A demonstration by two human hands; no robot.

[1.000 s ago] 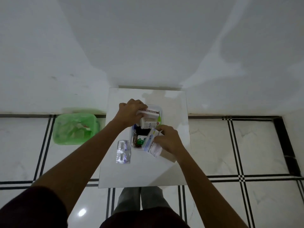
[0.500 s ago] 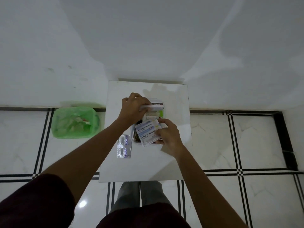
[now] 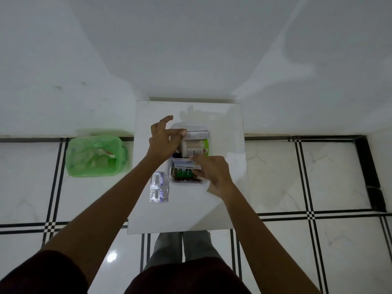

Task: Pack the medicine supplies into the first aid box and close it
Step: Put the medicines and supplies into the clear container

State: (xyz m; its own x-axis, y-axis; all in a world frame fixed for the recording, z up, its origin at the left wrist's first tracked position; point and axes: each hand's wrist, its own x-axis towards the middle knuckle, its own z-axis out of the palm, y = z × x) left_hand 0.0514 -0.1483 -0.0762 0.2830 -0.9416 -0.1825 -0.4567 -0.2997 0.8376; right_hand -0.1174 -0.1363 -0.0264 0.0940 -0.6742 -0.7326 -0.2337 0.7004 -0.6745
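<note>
A clear plastic first aid box (image 3: 190, 183) stands on the small white table (image 3: 224, 200). Inside it are a white medicine carton (image 3: 197, 135) at the far end, a pack of cotton swabs (image 3: 194, 147), an antiseptic bandage box (image 3: 182, 164) and a green pack (image 3: 183, 172). My right hand (image 3: 212, 172) pinches the bandage box, which sits down in the box. My left hand (image 3: 164, 141) hovers over the far left corner with fingers spread, its fingertips beside the white carton. Two silver blister strips (image 3: 158, 187) lie on the table left of the box.
A green plastic bin (image 3: 95, 155) with crumpled wrappers stands on the tiled floor left of the table. A white wall rises right behind the table. My legs show under the table's near edge.
My right hand has lowered the bandage box from above the rim down into the box. My left hand has let go of the white carton and spread its fingers.
</note>
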